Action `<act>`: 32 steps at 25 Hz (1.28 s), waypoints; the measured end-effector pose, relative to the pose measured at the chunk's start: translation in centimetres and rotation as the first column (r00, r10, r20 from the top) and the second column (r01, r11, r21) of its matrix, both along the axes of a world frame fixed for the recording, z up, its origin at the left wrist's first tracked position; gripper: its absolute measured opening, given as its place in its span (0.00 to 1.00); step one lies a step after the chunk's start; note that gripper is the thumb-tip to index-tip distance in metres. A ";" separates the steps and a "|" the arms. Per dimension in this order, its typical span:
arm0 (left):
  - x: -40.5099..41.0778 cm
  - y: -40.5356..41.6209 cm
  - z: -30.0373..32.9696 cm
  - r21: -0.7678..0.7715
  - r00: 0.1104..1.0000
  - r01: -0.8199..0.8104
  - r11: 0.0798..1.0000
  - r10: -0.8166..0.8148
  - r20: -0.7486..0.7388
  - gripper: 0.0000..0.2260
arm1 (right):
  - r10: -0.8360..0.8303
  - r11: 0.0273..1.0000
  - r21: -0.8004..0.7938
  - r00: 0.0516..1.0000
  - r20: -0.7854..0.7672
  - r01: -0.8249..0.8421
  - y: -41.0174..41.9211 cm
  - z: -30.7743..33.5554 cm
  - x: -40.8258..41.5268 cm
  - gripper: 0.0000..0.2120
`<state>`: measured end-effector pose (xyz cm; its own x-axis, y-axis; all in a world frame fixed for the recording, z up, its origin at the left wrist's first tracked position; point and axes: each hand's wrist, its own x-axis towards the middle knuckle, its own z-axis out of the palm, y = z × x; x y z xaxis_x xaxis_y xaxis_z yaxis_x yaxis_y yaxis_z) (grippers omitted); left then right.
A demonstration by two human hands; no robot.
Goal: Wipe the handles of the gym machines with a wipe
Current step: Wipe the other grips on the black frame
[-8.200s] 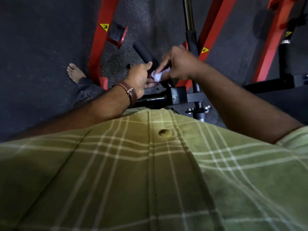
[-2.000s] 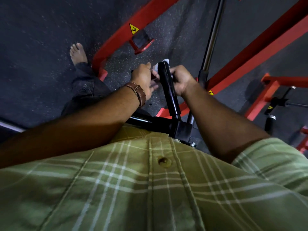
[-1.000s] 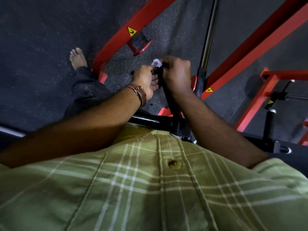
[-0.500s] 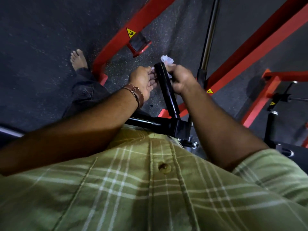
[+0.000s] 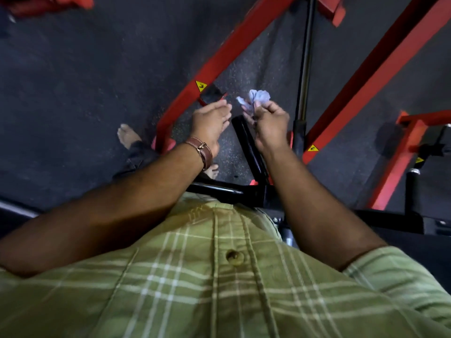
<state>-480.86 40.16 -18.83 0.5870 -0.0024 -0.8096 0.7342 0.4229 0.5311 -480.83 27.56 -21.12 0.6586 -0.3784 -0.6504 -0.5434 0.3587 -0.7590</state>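
So the crumpled pale bluish-white wipe (image 5: 255,101) is now up off the bar, bunched in the fingertips of the right hand (image 5: 269,123) just above centre frame. Half a second ago that hand was wrapped round the top of the black padded handle (image 5: 246,145) with the wipe pressed onto it; now the fingers are curled only around the wipe and the handle stands bare between the two wrists, its top end clear of both hands.

The left hand (image 5: 211,120) (the one with the brown leather watch strap (image 5: 201,152)) has let go too. It was steadying the handle a moment back; now its fingers are stretched out loose and nearly straight, holding nothing, just left of the handle's tip and reaching toward the wipe.

My read: this handle is done, or at least that pass is, and the wipe is probably about to be refolded or re-bunched before the next grip. There's another black upright grip (image 5: 412,189) at the right edge of the frame that looks like a fair next candidate.

Around all that: slanted red steel frame tubes (image 5: 219,59) with yellow warning stickers across the upper half, dark speckled rubber floor (image 5: 97,69), and the green plaid shirt (image 5: 219,289) filling the bottom.
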 end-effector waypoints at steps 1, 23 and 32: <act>0.4 0.4 1.0 0.016 0.998 0.031 0.999 -0.031 0.051 0.15 | -0.010 0.999 0.045 0.999 0.035 0.008 0.7 1.2 0.1 0.07; 8.6 31.5 24.2 0.329 0.619 -0.060 0.942 -0.224 0.753 0.04 | 0.228 0.964 0.007 0.834 0.502 -0.267 32.2 27.5 7.5 0.06; 12.7 38.6 28.9 0.324 0.584 -0.057 0.944 -0.232 0.778 0.07 | 0.141 0.977 0.049 0.800 0.583 -0.208 39.2 31.2 12.3 0.09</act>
